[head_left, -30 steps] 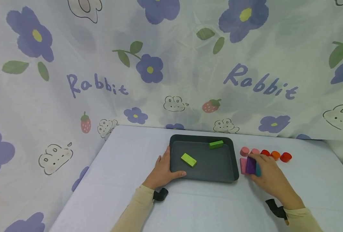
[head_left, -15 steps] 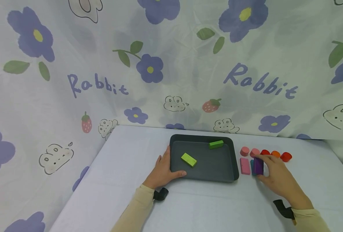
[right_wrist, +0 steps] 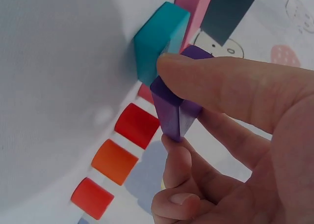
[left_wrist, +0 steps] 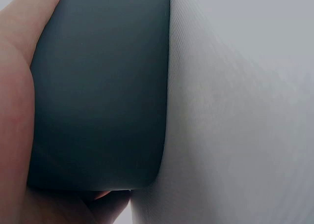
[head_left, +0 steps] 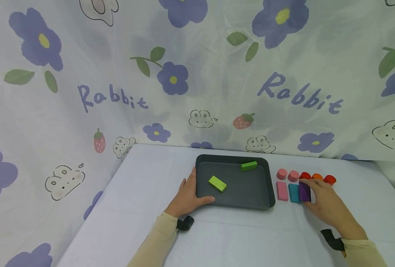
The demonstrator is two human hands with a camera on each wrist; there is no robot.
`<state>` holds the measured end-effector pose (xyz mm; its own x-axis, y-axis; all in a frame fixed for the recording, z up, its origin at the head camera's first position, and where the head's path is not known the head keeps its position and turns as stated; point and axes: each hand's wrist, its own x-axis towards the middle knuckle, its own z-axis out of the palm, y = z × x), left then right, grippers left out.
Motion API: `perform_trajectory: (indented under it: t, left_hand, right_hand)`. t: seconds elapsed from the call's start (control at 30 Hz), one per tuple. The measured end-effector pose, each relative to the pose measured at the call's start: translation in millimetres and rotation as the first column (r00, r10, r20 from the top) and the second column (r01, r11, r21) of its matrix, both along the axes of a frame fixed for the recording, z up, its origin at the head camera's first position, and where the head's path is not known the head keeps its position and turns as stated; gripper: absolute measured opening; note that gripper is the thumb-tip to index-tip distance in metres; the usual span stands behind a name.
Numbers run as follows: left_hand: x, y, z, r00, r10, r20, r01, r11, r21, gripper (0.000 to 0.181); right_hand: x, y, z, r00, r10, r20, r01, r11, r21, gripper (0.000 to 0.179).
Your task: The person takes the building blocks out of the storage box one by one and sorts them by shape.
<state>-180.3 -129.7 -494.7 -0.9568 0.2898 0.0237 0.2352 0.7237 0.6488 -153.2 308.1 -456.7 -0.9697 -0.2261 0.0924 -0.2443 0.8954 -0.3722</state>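
My right hand [head_left: 325,200] pinches a purple block [head_left: 305,191] between thumb and fingers. It holds the block at the right side of a teal block [head_left: 294,193], overlapping its edge in the head view. Left of the teal one lies a pink block [head_left: 282,191]. In the right wrist view the thumb covers part of the purple block [right_wrist: 169,98]. My left hand [head_left: 185,198] grips the near left corner of a dark grey tray [head_left: 241,193], thumb along the front rim and fingers along the left side. Inside the tray are a yellow-green block [head_left: 217,184] and a green block [head_left: 249,166].
Behind the blocks stands a row of short cylinders: two pink ones [head_left: 282,174], a red one [head_left: 305,175], an orange one [head_left: 317,178] and another red one [head_left: 329,180]. A patterned curtain [head_left: 204,74] rises behind the white table [head_left: 144,174].
My right hand has moved right with the purple block, from beside the pink block, past the teal block, to its right side. My left hand and the tray have not moved.
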Motion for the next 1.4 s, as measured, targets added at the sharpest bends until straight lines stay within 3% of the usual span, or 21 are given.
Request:
perform_trajectory:
  t: [0.47, 1.07, 1.4]
  left_hand:
    - [-1.0, 0.2, -1.4, 1.0, 0.019, 0.004, -0.019, 1.0, -0.013, 0.129]
    - [-1.5, 0.2, -1.7, 1.0, 0.022, 0.004, -0.022, 1.0, -0.019, 0.129]
    - [-2.0, 1.0, -0.9, 1.0, 0.016, 0.004, -0.016, 1.0, -0.009, 0.129]
  right_hand:
    - [-6.1, 9.5, -5.8, 1.0, 0.026, 0.008, -0.026, 0.999, 0.031, 0.065]
    - [-15.1, 12.3, -12.6, 0.994, -0.002, 0.113, -0.005, 0.998, 0.064, 0.062]
    - [-16.6, 12.4, -11.1, 0.994, 0.02, 0.106, -0.027, 0.997, 0.074, 0.062]
